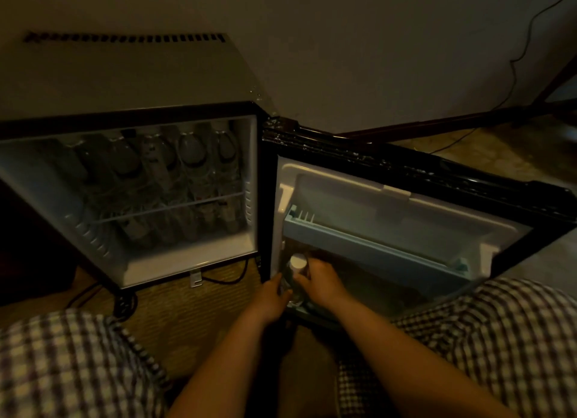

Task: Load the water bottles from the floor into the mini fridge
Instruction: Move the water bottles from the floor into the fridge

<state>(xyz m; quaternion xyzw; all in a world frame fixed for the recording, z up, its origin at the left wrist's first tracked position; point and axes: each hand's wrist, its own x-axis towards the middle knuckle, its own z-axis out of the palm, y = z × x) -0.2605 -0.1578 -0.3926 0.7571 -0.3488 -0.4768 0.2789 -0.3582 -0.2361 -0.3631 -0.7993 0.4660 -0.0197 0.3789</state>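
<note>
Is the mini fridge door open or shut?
Open: the door is swung wide to the right, showing bottles inside.

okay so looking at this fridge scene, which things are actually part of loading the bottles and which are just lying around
Part of the job:
- bottle held by left hand and right hand
- fridge door, open
- door shelf
- fridge, with bottles inside

Just lying about:
- cable on wall
- cord under fridge
- carpet
</note>
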